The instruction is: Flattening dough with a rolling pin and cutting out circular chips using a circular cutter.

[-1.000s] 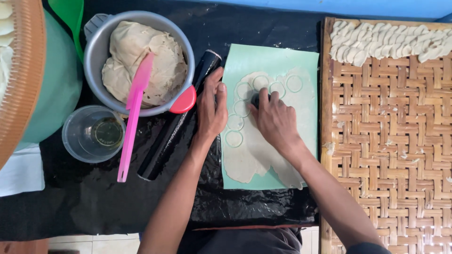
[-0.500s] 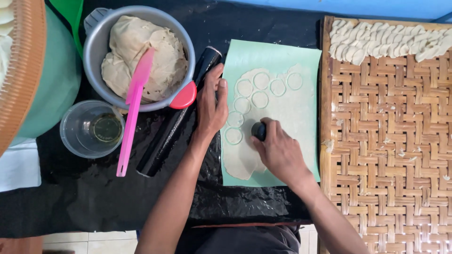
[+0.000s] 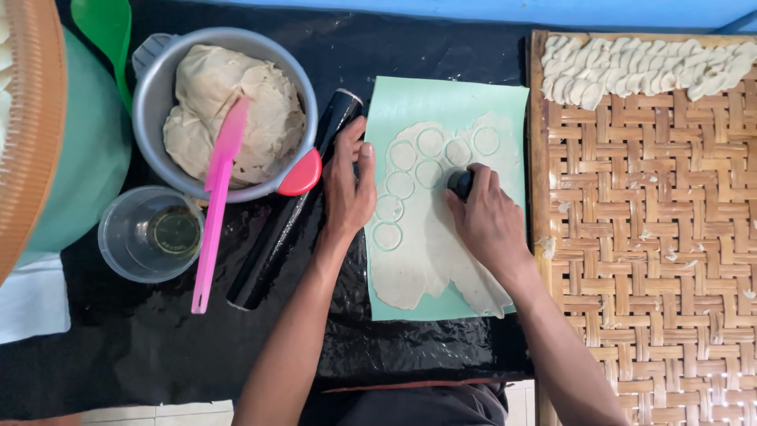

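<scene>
A thin sheet of pale dough (image 3: 430, 252) lies on a light green mat (image 3: 505, 102), with several round cuts pressed into its upper part. My right hand (image 3: 489, 225) grips a small dark round cutter (image 3: 460, 183) and presses it on the dough just right of the cut circles. My left hand (image 3: 348, 185) lies flat on the mat's left edge, thumb on the dough, holding nothing. A black rolling pin (image 3: 288, 213) lies right beside that hand.
A metal bowl (image 3: 150, 79) of dough holds a pink spatula (image 3: 217, 201). A clear cup (image 3: 146, 233) stands below it, a green tub (image 3: 87, 150) at left. A woven bamboo tray (image 3: 654, 260) at right carries folded dough pieces (image 3: 646, 67) along its top.
My right hand with the cutter has shifted over the dough, down to the middle and then up right. More circles show in the sheet. The left hand stays put.
</scene>
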